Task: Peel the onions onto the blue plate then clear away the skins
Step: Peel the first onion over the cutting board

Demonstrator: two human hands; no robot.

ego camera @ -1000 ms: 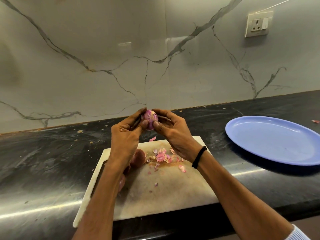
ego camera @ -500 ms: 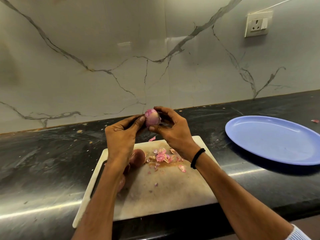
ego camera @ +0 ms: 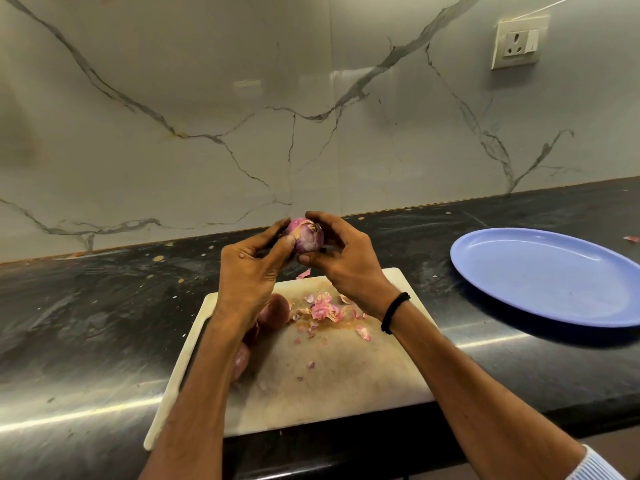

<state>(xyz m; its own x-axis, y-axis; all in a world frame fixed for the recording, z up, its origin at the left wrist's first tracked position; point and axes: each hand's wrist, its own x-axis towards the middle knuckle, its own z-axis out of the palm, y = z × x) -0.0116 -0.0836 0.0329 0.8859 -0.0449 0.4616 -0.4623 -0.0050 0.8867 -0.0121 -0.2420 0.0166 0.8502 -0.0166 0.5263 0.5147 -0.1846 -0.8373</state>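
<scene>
A small purple onion [ego camera: 306,236] is held above the far edge of the white cutting board [ego camera: 325,382]. My left hand [ego camera: 252,268] grips it from the left with thumb and fingers. My right hand [ego camera: 343,259] cups it from the right, fingers curled over its top. Pink skin scraps [ego camera: 323,310] lie scattered on the board's far half. Unpeeled onions [ego camera: 275,311] sit on the board, partly hidden under my left forearm. The blue plate [ego camera: 550,275] lies to the right on the counter with nothing on it.
The black counter [ego camera: 86,313] runs along a marble wall. A wall socket [ego camera: 517,41] sits at the upper right. A loose skin scrap [ego camera: 631,239] lies behind the plate, and the counter's front edge is just below the board.
The onion has turned between my fingers and my right hand has wrapped further round it. Both hands stay above the board's far edge.
</scene>
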